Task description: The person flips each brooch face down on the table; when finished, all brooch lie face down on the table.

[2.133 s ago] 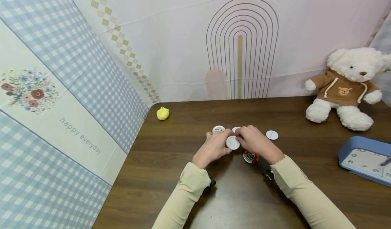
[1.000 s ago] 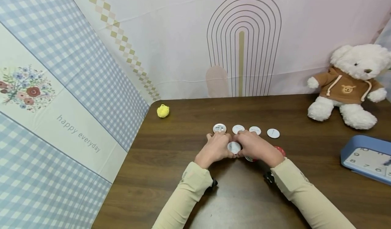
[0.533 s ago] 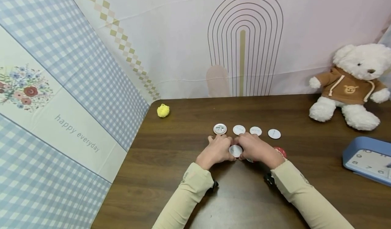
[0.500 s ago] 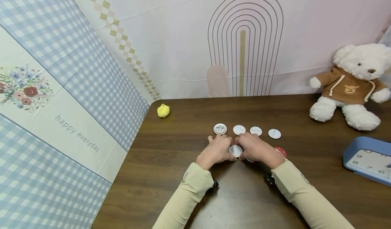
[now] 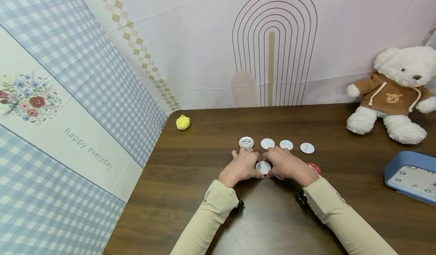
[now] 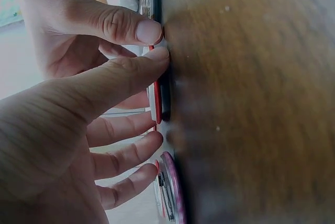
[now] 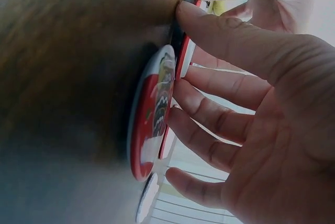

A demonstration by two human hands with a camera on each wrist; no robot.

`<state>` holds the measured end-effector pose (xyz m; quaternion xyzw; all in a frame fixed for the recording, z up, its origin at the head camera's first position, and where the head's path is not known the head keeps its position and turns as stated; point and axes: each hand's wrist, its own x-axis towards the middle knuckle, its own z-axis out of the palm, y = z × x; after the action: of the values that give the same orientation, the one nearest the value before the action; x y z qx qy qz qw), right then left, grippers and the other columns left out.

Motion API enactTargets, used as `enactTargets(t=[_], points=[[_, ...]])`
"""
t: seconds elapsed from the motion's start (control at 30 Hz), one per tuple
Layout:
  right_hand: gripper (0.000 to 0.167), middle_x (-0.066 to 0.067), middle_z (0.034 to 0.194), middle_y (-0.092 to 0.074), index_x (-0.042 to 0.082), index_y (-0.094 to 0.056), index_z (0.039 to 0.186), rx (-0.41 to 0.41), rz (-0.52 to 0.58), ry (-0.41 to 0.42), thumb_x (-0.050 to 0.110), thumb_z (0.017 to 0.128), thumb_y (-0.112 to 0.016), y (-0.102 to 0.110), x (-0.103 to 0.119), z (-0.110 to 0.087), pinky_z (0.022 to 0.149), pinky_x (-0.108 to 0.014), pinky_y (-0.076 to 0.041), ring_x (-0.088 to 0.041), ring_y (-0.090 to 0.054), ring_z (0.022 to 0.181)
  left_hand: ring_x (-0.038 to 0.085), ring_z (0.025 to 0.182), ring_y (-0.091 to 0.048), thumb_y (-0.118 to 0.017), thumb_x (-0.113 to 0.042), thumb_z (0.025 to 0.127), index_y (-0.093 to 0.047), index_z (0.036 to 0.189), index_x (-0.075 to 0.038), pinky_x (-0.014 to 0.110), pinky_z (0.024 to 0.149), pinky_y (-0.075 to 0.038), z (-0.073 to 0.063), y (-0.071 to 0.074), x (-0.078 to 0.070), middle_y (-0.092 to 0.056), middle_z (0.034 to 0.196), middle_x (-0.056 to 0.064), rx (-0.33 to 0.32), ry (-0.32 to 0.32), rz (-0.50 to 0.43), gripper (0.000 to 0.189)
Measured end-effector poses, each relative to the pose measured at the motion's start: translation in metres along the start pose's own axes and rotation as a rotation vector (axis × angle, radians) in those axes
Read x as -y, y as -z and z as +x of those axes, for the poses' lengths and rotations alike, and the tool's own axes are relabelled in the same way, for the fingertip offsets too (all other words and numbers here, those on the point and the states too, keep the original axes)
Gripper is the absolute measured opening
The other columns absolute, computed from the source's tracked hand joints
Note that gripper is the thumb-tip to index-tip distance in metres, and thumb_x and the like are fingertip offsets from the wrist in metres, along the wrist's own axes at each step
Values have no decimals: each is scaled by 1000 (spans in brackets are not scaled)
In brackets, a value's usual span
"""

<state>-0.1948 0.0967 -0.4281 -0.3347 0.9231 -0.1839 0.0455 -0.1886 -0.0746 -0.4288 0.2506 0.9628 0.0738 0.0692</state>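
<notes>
A round button badge (image 5: 263,167), white back up, lies between both hands in the head view. My left hand (image 5: 241,167) holds its left edge with thumb and fingers, and my right hand (image 5: 284,163) holds its right edge. The two thumb tips nearly meet at the near rim. In the left wrist view the badge's red rim (image 6: 157,103) shows close over the tabletop. A red badge with a printed picture (image 7: 152,119) sits beside the right hand's fingers, mostly covered by that hand in the head view.
Beyond the hands, a row holds a pin-backed badge (image 5: 246,142) and white badges (image 5: 267,143), (image 5: 286,145), (image 5: 307,148). Another red badge (image 5: 314,168) lies right of my right hand. A yellow ball (image 5: 182,122), teddy bear (image 5: 391,96) and blue clock (image 5: 408,175) stand farther out.
Since two seconds ago the held badge has come down and nearer, and the right hand has shifted, uncovering a white badge behind it. Over the last half second the hands hardly move.
</notes>
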Motion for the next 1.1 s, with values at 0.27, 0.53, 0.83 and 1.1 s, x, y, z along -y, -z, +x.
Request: enactTargets(t=[0.27,0.53,0.83,1.1], points=[[31,0,82,-59,13,-73,90,5,-7,-8,10,64,-90,1,-2,-2,64,-46,-43,-21,-53,78,27,109,-49,-87,-41,77,-70,96,-17,46,85,-34,1,-1,-2,-59,106,0,6,3,2,35],[29,0,88,-60,14,-72,91,13,-27,-39,17,68,-90,4,-6,-10,71,-53,-43,-22,-55,83,25,104,-48,-86,-37,79,-70,103,-17,44,83,-32,-1,1,-3,-59,107,0,7,11,0,35],[28,-1,88,-57,12,-68,91,19,-14,-102,14,69,-85,13,-12,-24,77,-56,-42,-23,-52,82,25,111,-50,-84,-45,81,-66,124,-19,46,88,-34,4,2,-13,-57,118,4,6,-10,36,54],[29,-1,85,-55,12,-68,87,21,-19,-130,17,66,-88,17,-16,-34,74,-52,-40,-25,-51,84,27,112,-48,-85,-46,79,-65,126,-18,53,94,-36,10,2,-27,-58,122,5,15,-53,26,58]])
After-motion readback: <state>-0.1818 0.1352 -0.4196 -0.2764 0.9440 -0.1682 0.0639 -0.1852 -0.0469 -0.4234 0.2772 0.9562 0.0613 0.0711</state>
